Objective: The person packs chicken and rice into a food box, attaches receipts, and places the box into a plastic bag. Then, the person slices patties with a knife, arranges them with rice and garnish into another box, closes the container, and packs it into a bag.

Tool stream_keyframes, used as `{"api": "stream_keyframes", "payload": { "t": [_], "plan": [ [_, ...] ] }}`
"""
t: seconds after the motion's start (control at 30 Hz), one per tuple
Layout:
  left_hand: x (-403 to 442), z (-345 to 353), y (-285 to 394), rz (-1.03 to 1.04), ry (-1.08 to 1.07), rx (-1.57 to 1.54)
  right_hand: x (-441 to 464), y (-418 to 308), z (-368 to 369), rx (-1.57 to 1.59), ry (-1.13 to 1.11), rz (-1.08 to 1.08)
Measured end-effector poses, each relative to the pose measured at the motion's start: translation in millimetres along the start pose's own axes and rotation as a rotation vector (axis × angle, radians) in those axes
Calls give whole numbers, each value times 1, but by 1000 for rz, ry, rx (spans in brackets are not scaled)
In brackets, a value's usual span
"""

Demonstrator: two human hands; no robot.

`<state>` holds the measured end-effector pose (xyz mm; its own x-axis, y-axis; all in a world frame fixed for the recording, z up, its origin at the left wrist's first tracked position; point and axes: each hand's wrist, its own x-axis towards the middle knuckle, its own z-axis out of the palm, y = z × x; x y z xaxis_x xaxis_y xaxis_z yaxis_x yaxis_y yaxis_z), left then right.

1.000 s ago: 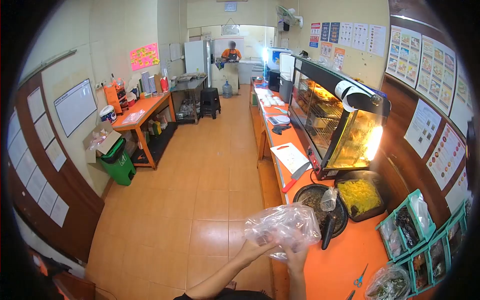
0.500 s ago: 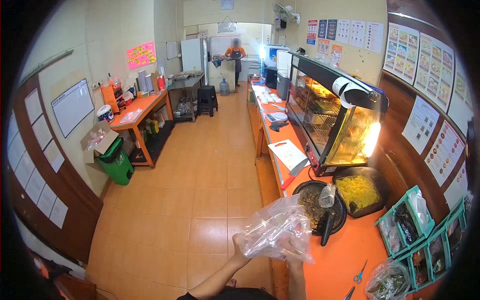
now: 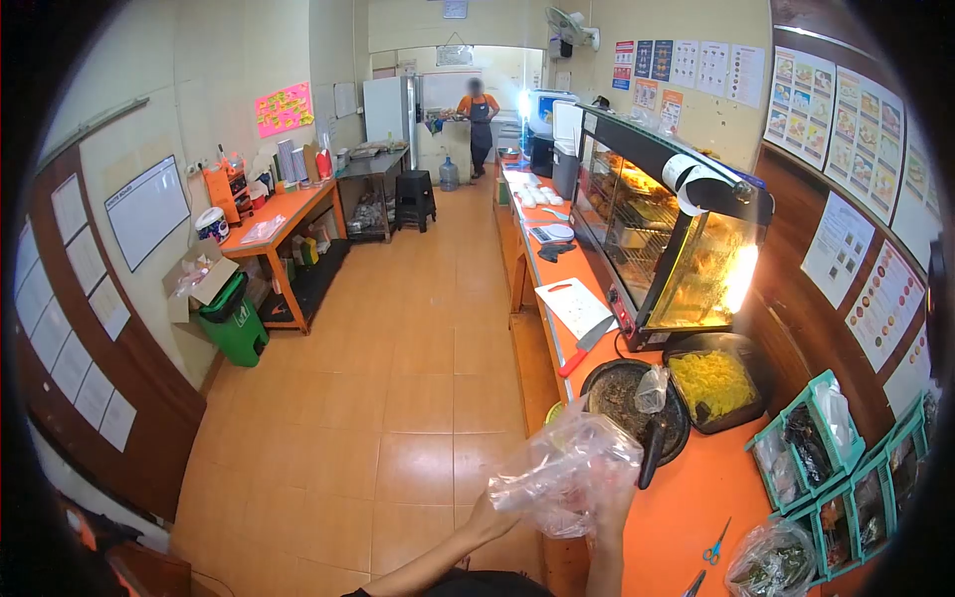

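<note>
A crumpled clear plastic bag (image 3: 567, 473) is held up between both hands at the edge of the orange counter. My left hand (image 3: 493, 515) grips its left side, while my right hand (image 3: 612, 505) is closed on its right side, partly behind the plastic. Just beyond the bag lies a dark stone mortar (image 3: 622, 398) with a black pestle (image 3: 654, 453) and a small clear bag (image 3: 652, 389) on it. A black tray of yellow food (image 3: 712, 385) sits to the right of the mortar.
A knife (image 3: 587, 345) rests on a white cutting board (image 3: 572, 306). Behind it stands a lit glass display case (image 3: 657, 229). Blue scissors (image 3: 716, 542) and teal baskets (image 3: 811, 453) are at the right. A co-worker (image 3: 478, 119) stands at the far end, with a green bin (image 3: 237, 323) at left.
The plastic bag has been turned and bunched up, and both hands have shifted slightly right. The far co-worker has moved right and stands more in the open.
</note>
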<state>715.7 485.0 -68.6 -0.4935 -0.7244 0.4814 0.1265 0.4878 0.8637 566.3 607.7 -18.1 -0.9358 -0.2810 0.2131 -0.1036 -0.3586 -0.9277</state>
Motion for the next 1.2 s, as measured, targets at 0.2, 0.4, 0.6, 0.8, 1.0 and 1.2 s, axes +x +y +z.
{"api": "stream_keyframes", "payload": {
  "t": [0.2, 0.4, 0.6, 0.8, 1.0, 1.2],
  "plan": [
    [16, -81, -22, -350, -314, 641, 36, 10, -61, -121, 207, 88],
    [-1, -45, -6, 233, 20, 753, 14, -21, -3, -579, 28, -152],
    [21, 4, -10, 692, -256, 404, -12, -27, 29, -577, -396, -236],
    [44, -42, -15, 394, -178, 672, 30, -17, -21, -1148, 96, -535],
    [51, -56, -9, 48, -51, 889, -26, -37, -5, 340, -273, 313],
    [42, -63, -44, -22, -272, 632, -10, -36, -45, 241, -611, 489]
  ]
}}
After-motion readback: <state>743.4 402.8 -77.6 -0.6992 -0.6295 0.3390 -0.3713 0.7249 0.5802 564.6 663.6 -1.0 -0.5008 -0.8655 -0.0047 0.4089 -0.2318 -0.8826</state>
